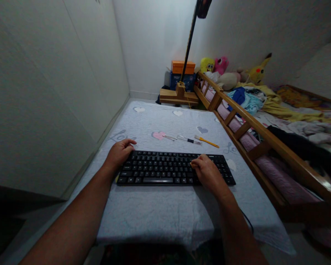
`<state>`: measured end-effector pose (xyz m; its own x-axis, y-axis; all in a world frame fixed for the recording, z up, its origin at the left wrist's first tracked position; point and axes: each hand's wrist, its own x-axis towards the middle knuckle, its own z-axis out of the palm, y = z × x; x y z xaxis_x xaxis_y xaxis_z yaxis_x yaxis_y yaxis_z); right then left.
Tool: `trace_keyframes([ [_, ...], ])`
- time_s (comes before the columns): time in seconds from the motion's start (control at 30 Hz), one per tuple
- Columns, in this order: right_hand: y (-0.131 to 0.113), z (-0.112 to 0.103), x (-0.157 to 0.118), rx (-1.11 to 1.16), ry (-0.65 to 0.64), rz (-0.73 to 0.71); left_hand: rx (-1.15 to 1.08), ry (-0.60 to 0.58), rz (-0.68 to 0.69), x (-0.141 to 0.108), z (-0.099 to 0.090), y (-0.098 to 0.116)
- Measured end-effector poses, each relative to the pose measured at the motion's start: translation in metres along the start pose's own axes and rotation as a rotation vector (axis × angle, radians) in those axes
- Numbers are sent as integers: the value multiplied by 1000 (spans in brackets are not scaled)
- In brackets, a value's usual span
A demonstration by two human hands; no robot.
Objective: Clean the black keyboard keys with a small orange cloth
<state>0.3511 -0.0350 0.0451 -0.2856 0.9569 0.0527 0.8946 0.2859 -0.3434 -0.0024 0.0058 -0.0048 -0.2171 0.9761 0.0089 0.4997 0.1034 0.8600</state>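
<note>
- A pale panelled surface (71, 73) rises along the left side, next to the counter.
- The left hand (120, 152) is at the keyboard's upper left corner, fingers loosely bent and the index finger reaching past the edge; whether it grips the corner, I cannot tell.
- The counter (154, 209), covered with a pale cloth with hearts and lettering, carries everything in reach.
- The black keyboard (157, 169) lies flat across the counter, keys up, its space bar on the near side.
- Beyond the keyboard are two thin pale sticks (169, 137), just beside a pink heart on the cloth.
- Next comes a slim tool (190, 140) with a black grip.
- Farther back, a wooden stand (179, 96) holds a dark pole; an orange box (183, 67) sits on a blue box (183, 80) behind it.
- The right hand (206, 170) is over the right part of the keyboard, its fingertips closed on a small tan piece (193, 165) at the keys.
- A brush (208, 142) with a yellow-orange handle lies past that hand.
- A dark cable (248, 219) shows beside the right forearm.
- At the far right, a wooden-railed bed (245, 114) holds plush toys (221, 65) and rumpled fabrics.
</note>
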Motion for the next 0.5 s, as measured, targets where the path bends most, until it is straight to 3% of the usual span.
trace_keyframes([
  [0.37, 4, -20, -38, 54, -228, -6, 13, -10, -10, 0, 0, -1],
  [0.5, 1, -26, -36, 93, -262, -47, 20, -3, -19, -2, 0, 3],
])
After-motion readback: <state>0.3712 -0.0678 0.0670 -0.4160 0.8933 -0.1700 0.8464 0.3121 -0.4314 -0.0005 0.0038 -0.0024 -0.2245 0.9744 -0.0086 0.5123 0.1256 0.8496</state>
